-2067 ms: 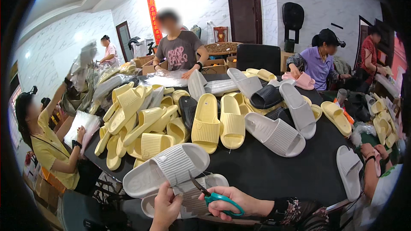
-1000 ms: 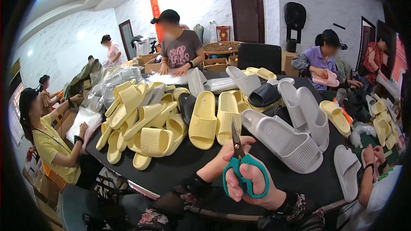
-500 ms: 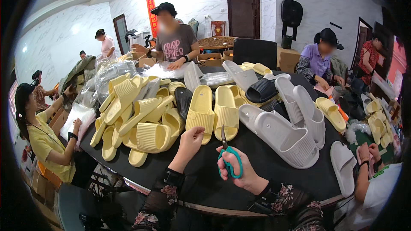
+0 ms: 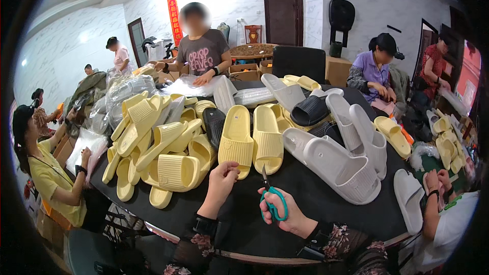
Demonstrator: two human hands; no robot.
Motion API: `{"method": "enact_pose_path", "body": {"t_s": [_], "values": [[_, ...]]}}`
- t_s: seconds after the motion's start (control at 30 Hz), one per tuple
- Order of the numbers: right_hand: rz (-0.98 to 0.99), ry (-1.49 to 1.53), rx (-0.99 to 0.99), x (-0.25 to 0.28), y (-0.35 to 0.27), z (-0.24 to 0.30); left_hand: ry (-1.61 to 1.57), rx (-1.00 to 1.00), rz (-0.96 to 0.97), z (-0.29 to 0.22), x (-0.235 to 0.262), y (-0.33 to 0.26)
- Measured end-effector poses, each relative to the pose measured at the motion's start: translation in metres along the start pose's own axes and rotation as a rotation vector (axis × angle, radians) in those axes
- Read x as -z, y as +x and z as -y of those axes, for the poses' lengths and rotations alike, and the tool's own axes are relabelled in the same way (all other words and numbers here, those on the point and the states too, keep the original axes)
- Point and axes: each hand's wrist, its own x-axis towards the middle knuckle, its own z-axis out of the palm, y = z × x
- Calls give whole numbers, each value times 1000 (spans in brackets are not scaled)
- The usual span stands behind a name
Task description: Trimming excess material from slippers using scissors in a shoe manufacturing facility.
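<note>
Teal-handled scissors (image 4: 275,204) are in my right hand (image 4: 291,213), its fingers through and round the loops. Their dark blades point away from me, the tip at the near end of a pale yellow slipper (image 4: 268,140). Another yellow slipper (image 4: 237,135) lies beside it on the left, soles down. My left hand (image 4: 220,186) is by that slipper's near end, its fingers curled together; whatever they pinch, if anything, is too small to make out. Both slippers lie side by side on the black table (image 4: 244,224).
Yellow slippers (image 4: 175,170) pile up at the left, large grey slippers (image 4: 341,170) at the right. Dark slippers (image 4: 309,109) lie among them. Clear plastic bags (image 4: 191,85) are at the far edge, near a person in a grey shirt (image 4: 202,53). Other people work around the table.
The view has shifted slightly. My hands and the scissors have drawn a little nearer to me, the blade tip lower on the right yellow slipper. The person across has lifted their head.
</note>
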Motion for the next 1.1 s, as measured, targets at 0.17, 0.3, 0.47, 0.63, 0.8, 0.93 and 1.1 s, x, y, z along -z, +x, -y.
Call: {"method": "enact_pose_path", "body": {"t_s": [0.17, 0.3, 0.47, 0.63, 0.8, 0.93, 1.1], "values": [[-2, 51, -54, 4, 3, -5, -102, -53, -17, -21, 5, -10], [16, 24, -106, 4, 3, -2, -329, -167, -20, -80, 4, -23], [17, -41, -135, 13, 5, -2, -533, -690, 292, -186, -13, -67], [44, -77, -164, 3, 4, -3, -943, -938, 711, -232, -14, -93], [63, -105, -176, -11, -1, -5, -1005, -1049, 724, -212, -17, -94], [34, -113, -204, 0, 8, -2, -791, -749, 529, -206, -2, -100], [67, -129, -185, -2, 5, -2, -811, -758, 532, -194, 6, -106]]}}
